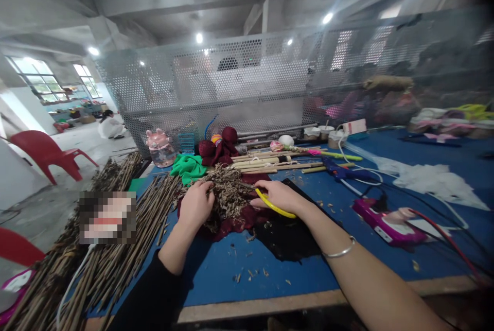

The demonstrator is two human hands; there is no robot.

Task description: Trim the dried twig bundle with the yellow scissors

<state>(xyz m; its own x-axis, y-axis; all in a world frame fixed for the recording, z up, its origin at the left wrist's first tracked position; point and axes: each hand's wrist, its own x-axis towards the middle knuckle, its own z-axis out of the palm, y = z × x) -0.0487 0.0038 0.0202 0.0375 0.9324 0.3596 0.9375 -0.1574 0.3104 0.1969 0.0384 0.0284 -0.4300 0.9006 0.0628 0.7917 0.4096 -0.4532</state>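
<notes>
My left hand (196, 203) is closed around a clump of dry brown twigs and leaves (226, 192), which rests on dark red cloth (239, 223) on the blue table (231, 274). My right hand (280, 196) grips yellow-handled scissors (275, 207), with the blades pointing left into the clump. A silver bangle sits on my right wrist. A black cloth (287, 238) lies under my right forearm.
A long heap of dry stalks (116, 248) covers the table's left side. Behind the clump lie a green cloth (188, 166), dark red fabric flowers (219, 148), bamboo sticks (270, 162), a blue glue gun (337, 169) and a pink device (380, 223) with cables. A perforated metal screen (270, 79) stands at the back.
</notes>
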